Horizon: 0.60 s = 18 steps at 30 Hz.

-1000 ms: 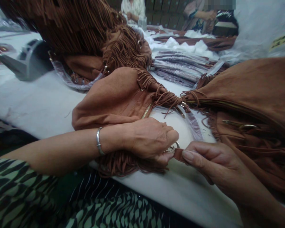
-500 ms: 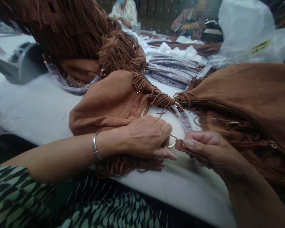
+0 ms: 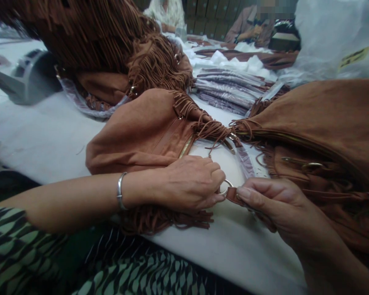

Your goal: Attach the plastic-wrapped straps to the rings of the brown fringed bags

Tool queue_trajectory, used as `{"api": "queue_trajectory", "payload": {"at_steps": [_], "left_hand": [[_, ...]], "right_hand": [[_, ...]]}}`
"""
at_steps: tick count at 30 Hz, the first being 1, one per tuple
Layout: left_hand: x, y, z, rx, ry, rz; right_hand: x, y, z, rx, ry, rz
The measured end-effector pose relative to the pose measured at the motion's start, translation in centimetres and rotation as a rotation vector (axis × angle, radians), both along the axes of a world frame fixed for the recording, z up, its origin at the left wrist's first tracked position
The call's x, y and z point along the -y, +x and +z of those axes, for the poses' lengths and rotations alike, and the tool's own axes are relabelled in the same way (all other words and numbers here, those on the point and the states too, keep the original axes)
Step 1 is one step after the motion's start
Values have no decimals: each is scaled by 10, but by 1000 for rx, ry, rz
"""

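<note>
A brown suede fringed handbag [image 3: 135,127] lies on the white table, its brass zipper [image 3: 186,147] partly showing. My left hand [image 3: 190,182] is closed at the bag's near end, gripping the bag's tab beside a gold metal ring [image 3: 226,186]; its fingertips are partly hidden. My right hand [image 3: 270,200] pinches a brown leather strap [image 3: 233,194] between thumb and fingers, and the strap's end meets the ring. Fringe [image 3: 172,219] hangs out below my left forearm. A plastic-wrapped handle [image 3: 245,159] runs from the bag's far end toward my right hand.
Another brown bag [image 3: 326,106] with an open zipper lies at right. Fringed bags [image 3: 104,45] are heaped at back left beside a grey tape dispenser [image 3: 33,78]. Plastic-wrapped straps [image 3: 224,88] are stacked behind. Two people sit across the table near a large plastic bag [image 3: 329,37].
My left thumb has drawn in toward the ring. My right hand has shifted slightly down and right with the strap. The view has moved a little.
</note>
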<state>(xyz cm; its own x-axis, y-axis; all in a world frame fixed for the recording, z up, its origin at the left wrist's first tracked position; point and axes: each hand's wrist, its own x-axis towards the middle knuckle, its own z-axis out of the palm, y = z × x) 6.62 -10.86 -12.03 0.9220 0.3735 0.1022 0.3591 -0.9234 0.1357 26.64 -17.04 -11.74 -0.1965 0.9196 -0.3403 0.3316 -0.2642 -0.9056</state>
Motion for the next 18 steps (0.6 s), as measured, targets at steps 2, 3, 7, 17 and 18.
{"api": "queue_trajectory", "payload": {"at_steps": [2, 3, 7, 17, 18], "left_hand": [[-1, 1, 0, -28, -14, -44], [-1, 1, 0, -33, -20, -58], [3, 3, 1, -55, -31, -34], [5, 7, -7, 36, -3, 156], [5, 7, -8, 46, -3, 192]], "right_hand": [[-3, 2, -2, -18, -53, 10], [-4, 3, -2, -30, -74, 14], [-5, 2, 0, -79, -121, 19], [2, -19, -6, -177, 9, -338], [2, -20, -7, -169, 32, -368]]}}
